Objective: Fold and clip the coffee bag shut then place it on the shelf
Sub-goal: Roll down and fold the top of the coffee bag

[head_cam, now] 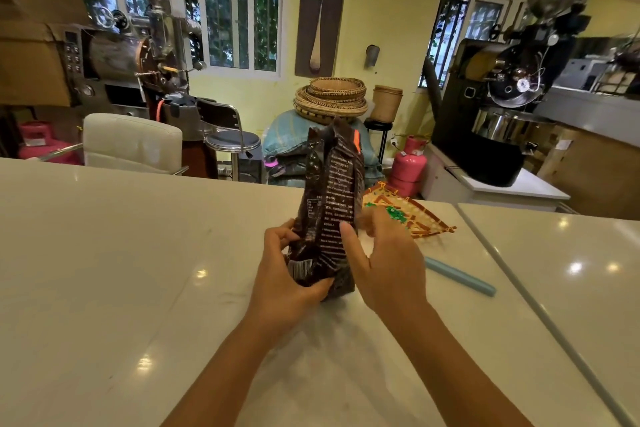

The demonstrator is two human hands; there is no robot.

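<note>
Coffee bag [330, 208] upright on counter [121, 253] — left hand [285, 274] gripping, right hand [384, 263] alongside

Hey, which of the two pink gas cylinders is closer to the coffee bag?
The pink cylinder on the floor just right of the coffee bag, beyond the counter. The other pink cylinder sits far left, behind the white chair.
</note>
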